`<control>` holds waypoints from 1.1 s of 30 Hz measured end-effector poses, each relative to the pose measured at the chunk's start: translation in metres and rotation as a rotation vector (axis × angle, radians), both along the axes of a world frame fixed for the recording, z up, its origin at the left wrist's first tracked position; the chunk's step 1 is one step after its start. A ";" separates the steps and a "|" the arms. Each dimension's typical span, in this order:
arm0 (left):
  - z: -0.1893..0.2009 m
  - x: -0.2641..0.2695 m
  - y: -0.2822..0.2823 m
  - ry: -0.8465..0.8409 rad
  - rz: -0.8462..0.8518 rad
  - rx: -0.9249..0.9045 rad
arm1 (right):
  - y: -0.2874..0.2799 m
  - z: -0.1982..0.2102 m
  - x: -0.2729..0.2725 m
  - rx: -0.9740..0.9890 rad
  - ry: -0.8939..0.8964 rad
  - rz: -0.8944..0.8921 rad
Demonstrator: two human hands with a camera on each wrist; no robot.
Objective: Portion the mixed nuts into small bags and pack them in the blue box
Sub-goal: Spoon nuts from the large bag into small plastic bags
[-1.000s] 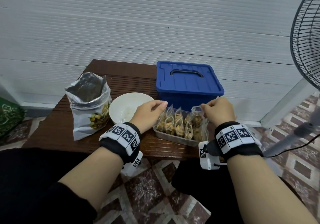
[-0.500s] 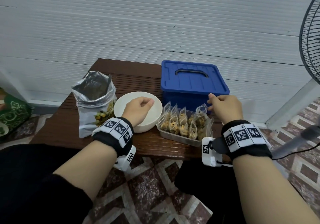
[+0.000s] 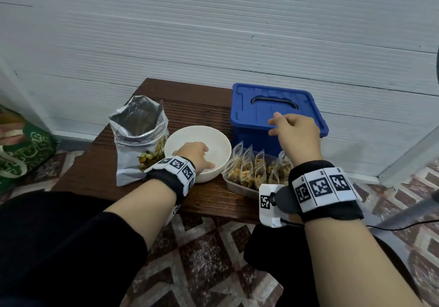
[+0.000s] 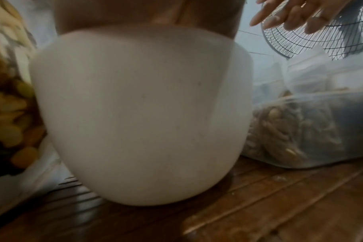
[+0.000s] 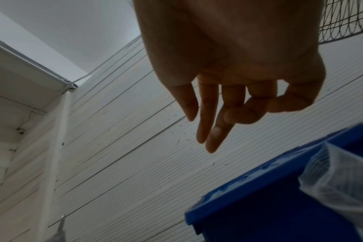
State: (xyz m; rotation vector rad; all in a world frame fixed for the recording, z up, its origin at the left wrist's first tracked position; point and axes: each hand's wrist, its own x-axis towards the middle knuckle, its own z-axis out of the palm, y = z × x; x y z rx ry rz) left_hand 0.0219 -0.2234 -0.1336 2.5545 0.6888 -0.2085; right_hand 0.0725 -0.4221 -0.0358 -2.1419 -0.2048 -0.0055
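Head view: your right hand (image 3: pixel 294 130), fingers loose and empty, has left the small bags (image 3: pixel 256 168) for the lid of the blue box (image 3: pixel 256 107) behind them, while your left hand (image 3: pixel 194 154) grips the bowl (image 3: pixel 221 145) rim, so opening comes next.

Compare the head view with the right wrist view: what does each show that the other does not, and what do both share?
Only the head view shows the left hand at the near rim of the white bowl, the foil bag of mixed nuts, the clear tray of filled small bags and the wooden table. Only the right wrist view shows the right hand's underside, its fingers loose and holding nothing. Both show the right hand above the closed blue box, a small bag's top and the white wall.
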 end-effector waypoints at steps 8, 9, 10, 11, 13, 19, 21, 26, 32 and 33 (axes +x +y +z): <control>0.003 -0.002 -0.003 -0.176 0.107 -0.084 | 0.012 0.001 -0.002 0.004 0.021 0.010; 0.003 -0.003 -0.003 -0.209 0.115 -0.105 | 0.014 0.001 -0.002 0.004 0.023 0.011; 0.002 -0.002 -0.003 -0.241 0.118 -0.123 | 0.016 0.000 -0.002 0.002 0.024 0.013; 0.001 -0.002 -0.001 -0.269 0.114 -0.138 | 0.018 0.000 -0.002 -0.003 0.023 0.016; 0.002 -0.002 0.001 -0.321 0.107 -0.168 | 0.022 -0.002 -0.002 -0.024 0.028 0.031; 0.013 -0.011 0.004 -0.595 0.104 -0.330 | 0.030 -0.006 -0.002 -0.068 0.040 0.085; 0.015 -0.011 0.005 -0.662 0.138 -0.392 | 0.033 -0.007 -0.003 -0.083 0.039 0.105; 0.024 -0.011 0.002 -0.786 0.171 -0.562 | 0.039 -0.009 -0.005 -0.152 0.056 0.194; 0.033 -0.016 0.000 -0.826 0.190 -0.721 | 0.050 -0.015 -0.007 -0.196 0.091 0.283; 0.034 -0.017 0.000 -0.822 0.194 -0.760 | 0.051 -0.015 -0.007 -0.199 0.104 0.293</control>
